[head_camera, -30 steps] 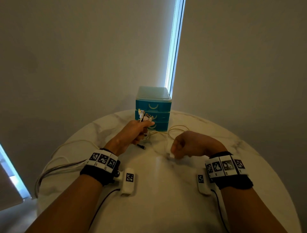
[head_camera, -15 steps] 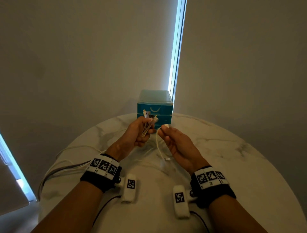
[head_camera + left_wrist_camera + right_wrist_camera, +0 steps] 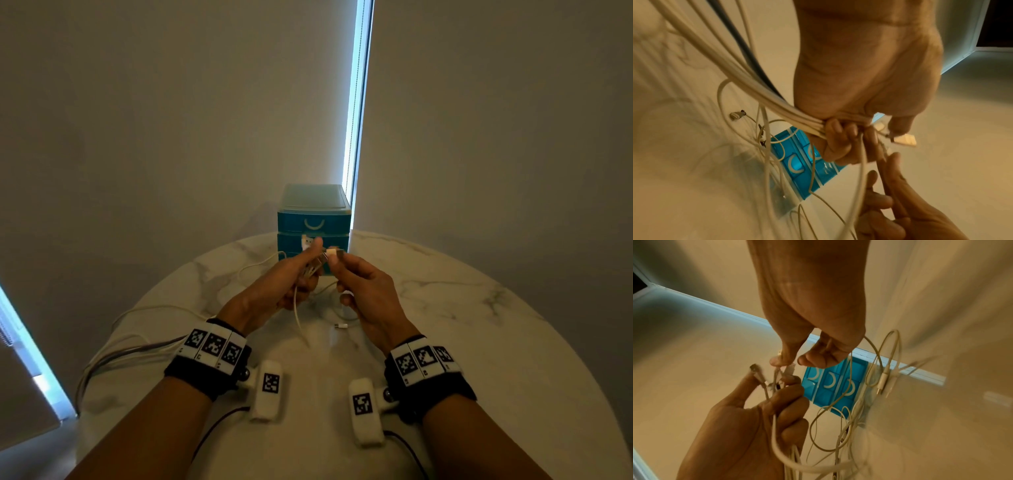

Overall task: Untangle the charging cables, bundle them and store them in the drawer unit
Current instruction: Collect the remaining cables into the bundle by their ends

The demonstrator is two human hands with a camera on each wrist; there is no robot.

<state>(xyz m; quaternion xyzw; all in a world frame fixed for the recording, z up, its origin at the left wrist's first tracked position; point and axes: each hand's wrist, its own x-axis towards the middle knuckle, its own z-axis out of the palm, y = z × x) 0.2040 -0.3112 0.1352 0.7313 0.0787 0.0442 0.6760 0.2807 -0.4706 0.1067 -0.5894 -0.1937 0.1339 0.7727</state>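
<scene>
Head view: left hand (image 3: 274,291) grips gathered white charging cables (image 3: 310,270), right hand (image 3: 366,291) pinches 1 white plug (image 3: 331,253); gathering continues, so next tuck it into that grip.

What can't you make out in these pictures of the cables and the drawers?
- Head view: the lower fronts of the drawer unit are hidden behind the left hand and right hand.
- Left wrist view: plug type is blurred.
- Right wrist view: what the right hand's fingertips pinch is blurred.
- How many cables: they overlap.
</scene>
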